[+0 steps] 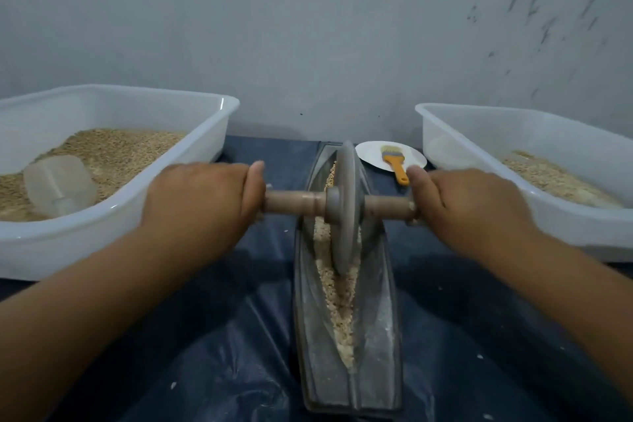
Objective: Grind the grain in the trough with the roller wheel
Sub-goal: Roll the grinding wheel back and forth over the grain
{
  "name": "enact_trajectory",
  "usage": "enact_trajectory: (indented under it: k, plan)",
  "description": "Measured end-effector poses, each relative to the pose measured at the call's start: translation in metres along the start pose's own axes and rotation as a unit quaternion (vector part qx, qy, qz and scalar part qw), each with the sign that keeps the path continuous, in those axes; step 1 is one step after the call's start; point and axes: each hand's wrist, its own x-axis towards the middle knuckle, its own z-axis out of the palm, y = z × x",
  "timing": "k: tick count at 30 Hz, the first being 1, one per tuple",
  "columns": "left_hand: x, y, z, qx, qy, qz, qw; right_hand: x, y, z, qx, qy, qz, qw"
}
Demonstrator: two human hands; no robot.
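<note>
- Both hands clenched on the wooden axle (291,203) of the roller wheel (346,205): left hand (202,202) wrapped round its left end, right hand (469,207) round its right end, thumbs lying along the top.
- Wheel standing on edge in the metal trough (380,319), about midway along its channel, near the middle of the dark sheet (212,353).
- Cracked grain (337,301) strewn along the groove, coarse and pale, piled to both sides of the rim.
- White tub (120,216) of whole grain with a clear scoop (60,185) at the sheet's left edge; second tub (555,233) at the right edge; plate (371,152) with an orange-handled brush (395,164) at the far edge.
- Likely risks: uneven push tilting the wheel and spilling grain over the trough wall; hard stroke running off the far end; trough sliding on the slick sheet.
</note>
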Motion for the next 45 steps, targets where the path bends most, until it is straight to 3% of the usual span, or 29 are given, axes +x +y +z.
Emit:
enact_trajectory:
  k: [3, 7, 9, 13, 19, 22, 24, 27, 29, 32, 35, 38, 41, 44, 45]
  plan:
    - [0.028, 0.002, 0.014, 0.082, -0.057, 0.009, 0.995, 0.024, 0.002, 0.015, 0.01, 0.014, 0.025, 1.0]
    - [0.022, -0.001, 0.001, 0.056, -0.07, 0.032, 0.995, 0.012, 0.003, 0.006, 0.027, -0.025, 0.008, 0.999]
    - [-0.001, -0.001, -0.013, -0.015, -0.016, 0.06, 0.998, -0.011, 0.003, -0.008, 0.021, -0.031, -0.015, 0.999]
    - [-0.033, -0.008, -0.034, -0.162, 0.02, -0.044, 0.986, -0.049, 0.002, -0.033, 0.008, -0.019, -0.039, 0.999]
    - [-0.016, -0.001, -0.019, -0.069, 0.094, 0.029, 0.993, -0.02, -0.001, -0.009, 0.012, 0.001, -0.008, 1.0]
    - [0.005, 0.002, -0.008, 0.048, -0.024, 0.032, 0.998, 0.002, 0.002, 0.008, 0.028, -0.014, 0.027, 0.999]
    - [0.008, 0.001, -0.008, 0.125, -0.028, 0.038, 0.991, 0.005, 0.003, 0.009, 0.048, -0.038, 0.035, 0.998]
    - [-0.009, 0.005, -0.031, 0.06, -0.047, 0.065, 0.995, -0.016, 0.004, -0.004, 0.054, -0.05, 0.013, 0.997]
    - [-0.022, 0.0, -0.039, -0.06, 0.032, 0.026, 0.997, -0.034, 0.003, -0.017, 0.036, -0.019, -0.022, 0.999]
    - [-0.035, 0.0, -0.041, -0.116, 0.045, -0.025, 0.992, -0.041, 0.001, -0.027, -0.003, 0.032, -0.04, 0.999]
    - [-0.026, 0.004, -0.032, -0.105, 0.034, -0.049, 0.993, -0.025, -0.001, -0.012, 0.002, 0.021, -0.012, 1.0]
    - [-0.006, 0.006, -0.012, 0.065, -0.019, -0.001, 0.998, -0.005, 0.001, 0.005, 0.034, -0.003, 0.022, 0.999]
    - [0.005, 0.008, -0.017, 0.108, -0.04, 0.021, 0.993, -0.005, 0.005, 0.008, 0.062, -0.037, 0.034, 0.997]
    - [-0.007, 0.006, -0.034, 0.048, -0.018, 0.037, 0.998, -0.022, 0.006, -0.003, 0.065, -0.064, 0.018, 0.996]
    - [-0.013, 0.005, -0.036, 0.008, 0.026, 0.051, 0.998, -0.029, 0.006, -0.008, 0.062, -0.06, 0.005, 0.996]
